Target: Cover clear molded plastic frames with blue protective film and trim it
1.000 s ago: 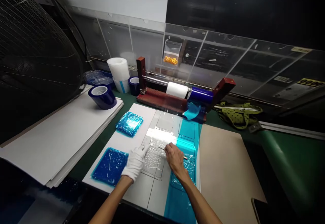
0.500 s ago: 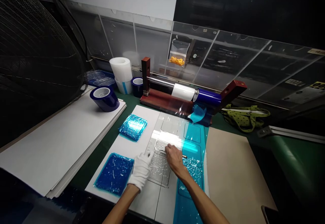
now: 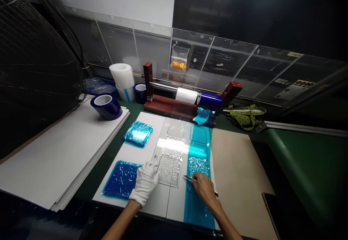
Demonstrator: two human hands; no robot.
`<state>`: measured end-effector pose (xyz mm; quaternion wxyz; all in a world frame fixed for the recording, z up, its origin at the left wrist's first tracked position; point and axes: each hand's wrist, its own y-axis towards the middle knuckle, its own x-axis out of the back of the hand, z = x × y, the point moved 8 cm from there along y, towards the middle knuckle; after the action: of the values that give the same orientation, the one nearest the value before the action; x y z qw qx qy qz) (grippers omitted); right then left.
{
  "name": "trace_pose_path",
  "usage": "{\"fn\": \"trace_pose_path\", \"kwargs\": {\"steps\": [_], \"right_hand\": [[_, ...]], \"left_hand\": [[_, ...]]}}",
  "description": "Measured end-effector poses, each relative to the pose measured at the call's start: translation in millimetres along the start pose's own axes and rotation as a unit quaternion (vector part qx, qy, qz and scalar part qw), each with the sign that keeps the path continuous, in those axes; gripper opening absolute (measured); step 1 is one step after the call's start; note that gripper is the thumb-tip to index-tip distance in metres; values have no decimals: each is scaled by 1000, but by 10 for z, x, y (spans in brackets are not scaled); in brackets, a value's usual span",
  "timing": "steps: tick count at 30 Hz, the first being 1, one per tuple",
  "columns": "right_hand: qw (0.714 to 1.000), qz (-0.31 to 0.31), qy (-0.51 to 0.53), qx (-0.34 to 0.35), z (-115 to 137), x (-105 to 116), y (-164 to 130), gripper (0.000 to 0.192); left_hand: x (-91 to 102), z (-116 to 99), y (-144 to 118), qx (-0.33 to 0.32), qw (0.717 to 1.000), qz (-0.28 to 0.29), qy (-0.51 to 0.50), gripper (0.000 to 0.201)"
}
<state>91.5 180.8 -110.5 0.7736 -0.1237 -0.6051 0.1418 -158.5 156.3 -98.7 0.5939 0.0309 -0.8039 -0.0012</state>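
My right hand [image 3: 203, 186], bare, grips a slim craft knife [image 3: 189, 178], its pointed tip aimed left over the gap between clear and blue film. Beneath it runs a translucent blue film strip [image 3: 199, 211] with rounded rectangles showing through. My left hand [image 3: 145, 182], in a white glove, rests with fingers apart at the left edge of the clear film [image 3: 163, 193], holding nothing I can see. Crinkled clear pieces [image 3: 169, 169] lie between my hands. Beside the left hand is a dark blue stack of film pieces [image 3: 119, 178]; a brighter blue stack [image 3: 138, 133] sits farther back.
A wooden stand [image 3: 168, 107] carries a white roll [image 3: 187, 95] and a blue film roll [image 3: 210, 99]. At left, a blue tape roll [image 3: 115, 111] stands on stacked white sheets [image 3: 54, 153]. White rolls [image 3: 122, 77] stand behind. Brown board [image 3: 239, 174] lies right.
My right hand has drawn back toward me and right, off the clear pieces, and the knife blade now shows. The left hand stays near the film's left edge. The view has shifted slightly.
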Motion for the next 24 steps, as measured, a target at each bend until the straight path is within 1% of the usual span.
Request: {"fn": "trace_pose_path", "kwargs": {"steps": [4, 6, 8, 10, 13, 16, 20, 22, 24], "right_hand": [[997, 21, 79, -16, 57, -319, -196, 15], [991, 35, 131, -18, 78, -426, -227, 14], [980, 58, 191, -14, 92, -501, -237, 13], [963, 86, 254, -6, 101, -550, -242, 15], [934, 122, 336, -1, 107, -592, -250, 22], [909, 136, 394, -1, 121, -612, -245, 27], [888, 126, 442, -8, 95, -621, -225, 30], [882, 112, 458, -20, 16, -597, -230, 31], [876, 92, 472, -34, -122, -543, -264, 33]], "left_hand": [[-46, -52, -347, -25, 1000, 1, -7, 19], [-98, -93, -441, -43, 999, -2, -3, 21], [-157, -126, -464, -58, 998, -10, 6, 23], [-219, -141, -432, -71, 997, -22, 16, 25], [-286, -105, -333, -86, 995, -50, 32, 31], [-299, -27, -236, -104, 991, -72, 38, 30], [-229, 44, -147, -136, 987, -80, 25, 19], [-160, 48, -103, -146, 986, -83, 11, 18], [-61, 18, -35, -154, 984, -86, -7, 19]]}}
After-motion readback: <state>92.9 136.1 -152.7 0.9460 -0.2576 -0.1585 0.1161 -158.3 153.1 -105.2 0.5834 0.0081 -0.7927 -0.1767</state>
